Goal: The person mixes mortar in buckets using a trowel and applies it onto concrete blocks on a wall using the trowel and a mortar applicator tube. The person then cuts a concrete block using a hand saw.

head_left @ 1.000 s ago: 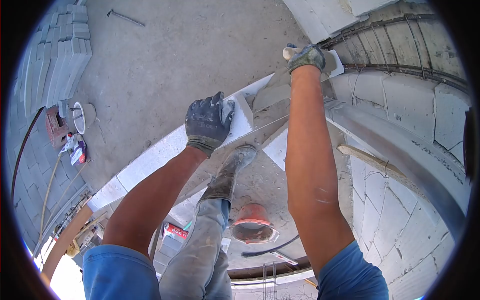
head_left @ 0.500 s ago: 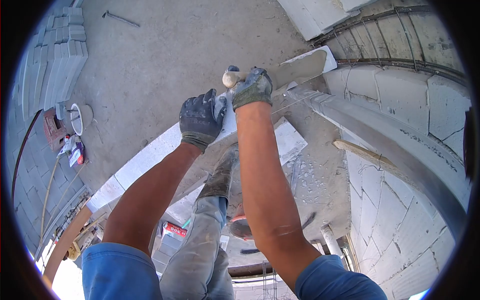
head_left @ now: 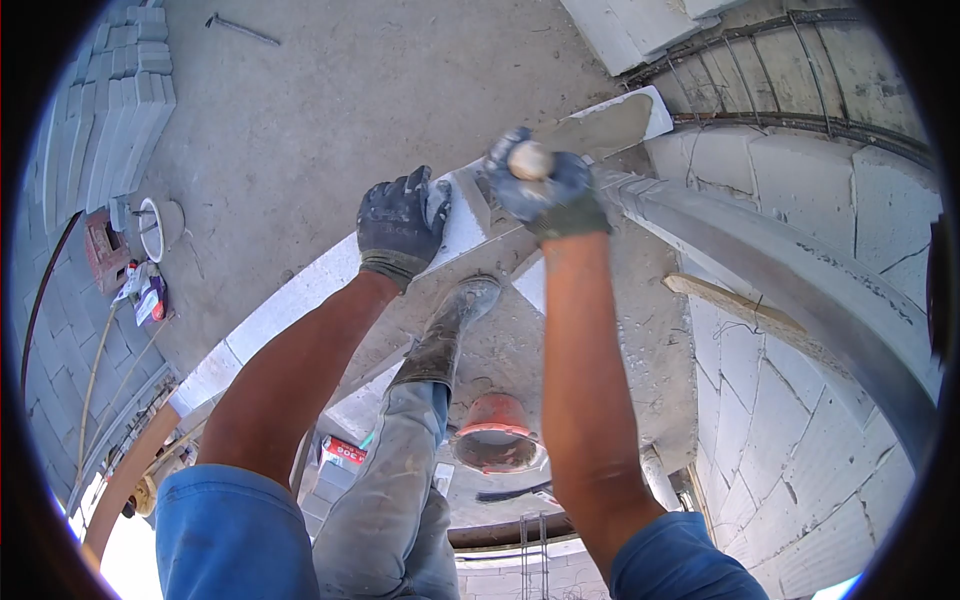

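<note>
My left hand, in a dark dusty glove, rests on the row of white blocks, its fingers bent over the far edge and the thumb on top. My right hand, gloved and blurred, is closed around a trowel; only the round pale end of its handle shows, and the blade is hidden. It is just beyond the row's white end face. Past it lies a white block with grey wet mortar spread over its top.
A dusty boot stands near the blocks. Below are an orange bucket and a white piece. At right run a long grey beam and a wooden board. Stacked blocks and a white bucket stand left.
My right hand has moved right with the trowel, and its handle end now points towards me. The orange bucket and the block row's end are uncovered. My left hand has barely moved.
</note>
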### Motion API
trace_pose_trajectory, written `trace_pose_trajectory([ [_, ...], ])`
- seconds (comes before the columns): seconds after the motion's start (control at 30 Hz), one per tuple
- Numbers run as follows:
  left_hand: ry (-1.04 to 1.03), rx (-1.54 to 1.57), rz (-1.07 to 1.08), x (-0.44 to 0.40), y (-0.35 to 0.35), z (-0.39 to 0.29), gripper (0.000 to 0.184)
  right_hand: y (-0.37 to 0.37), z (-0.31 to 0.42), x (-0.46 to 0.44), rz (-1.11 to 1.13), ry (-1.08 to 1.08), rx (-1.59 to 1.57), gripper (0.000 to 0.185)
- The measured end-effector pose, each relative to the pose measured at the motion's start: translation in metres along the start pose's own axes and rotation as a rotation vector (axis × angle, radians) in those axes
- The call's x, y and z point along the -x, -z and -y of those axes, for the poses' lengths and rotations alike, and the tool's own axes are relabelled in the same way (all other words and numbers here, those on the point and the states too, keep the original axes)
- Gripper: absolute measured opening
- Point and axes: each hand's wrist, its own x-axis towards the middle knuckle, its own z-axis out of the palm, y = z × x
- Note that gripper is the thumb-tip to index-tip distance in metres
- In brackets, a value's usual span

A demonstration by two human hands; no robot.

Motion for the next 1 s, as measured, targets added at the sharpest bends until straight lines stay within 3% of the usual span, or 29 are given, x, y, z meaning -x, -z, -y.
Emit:
trace_pose_trajectory([
  [0.13, 0.03, 0.004, 0.02, 0.0, 0.007, -0.003, 0.042, 0.015, -0.009, 0.086, 0.05, -0.113, 0.083, 0.034],
  [0.37, -0.001, -0.032, 0.033, 0.002, 0.001, 0.0, 0.04, 0.061, -0.03, 0.249, 0.029, -0.206, 0.497, 0.061],
  [0.4, -0.002, -0.028, 0.006, 0.002, 0.001, 0.0, 0.04, 0.073, -0.035, 0.267, -0.033, -0.111, 0.763, 0.062],
  [0.43, -0.002, -0.023, -0.02, 0.003, 0.0, -0.001, 0.039, 0.084, -0.043, 0.277, -0.182, -0.052, 0.767, 0.063],
  [0.53, -0.004, -0.038, -0.036, 0.002, -0.004, -0.001, 0.038, 0.157, -0.009, 0.283, -0.359, 0.116, 1.258, 0.059],
  [0.57, -0.017, -0.045, -0.027, 0.003, -0.007, 0.0, 0.038, 0.182, -0.001, 0.269, -0.294, 0.355, 1.775, 0.052],
  [0.63, -0.035, -0.034, -0.074, 0.004, -0.012, 0.003, 0.045, 0.228, 0.027, 0.233, -0.238, 0.669, 2.267, 0.04],
  [0.67, -0.044, -0.042, -0.074, 0.004, -0.012, 0.003, 0.043, 0.231, 0.039, 0.209, -0.146, 0.856, 2.363, 0.037],
  [0.7, -0.059, -0.056, -0.07, 0.002, -0.012, 0.003, 0.043, 0.241, 0.057, 0.186, -0.175, 0.797, 2.41, 0.039],
  [0.77, -0.028, -0.035, -0.062, 0.003, -0.011, 0.001, 0.042, 0.217, 0.068, 0.135, -0.006, 1.083, 2.306, 0.033],
  [0.8, -0.031, -0.047, -0.061, 0.002, -0.009, 0.001, 0.042, 0.223, 0.084, 0.109, -0.102, 0.974, 2.268, 0.03],
  [0.87, -0.039, -0.065, -0.059, 0.004, -0.008, -0.001, 0.036, 0.151, 0.064, 0.098, -0.18, 0.538, 1.867, 0.037],
  [0.9, -0.034, -0.06, -0.054, 0.006, -0.01, -0.001, 0.036, 0.154, 0.069, 0.08, -0.186, 0.53, 1.871, 0.037],
  [0.97, -0.005, -0.07, -0.038, 0.003, -0.009, -0.001, 0.035, 0.158, 0.085, 0.038, 0.041, 0.603, 1.505, 0.041],
  [1.0, 0.004, -0.064, -0.047, 0.003, -0.009, -0.001, 0.035, 0.148, 0.084, 0.029, 0.048, 0.601, 1.519, 0.041],
])
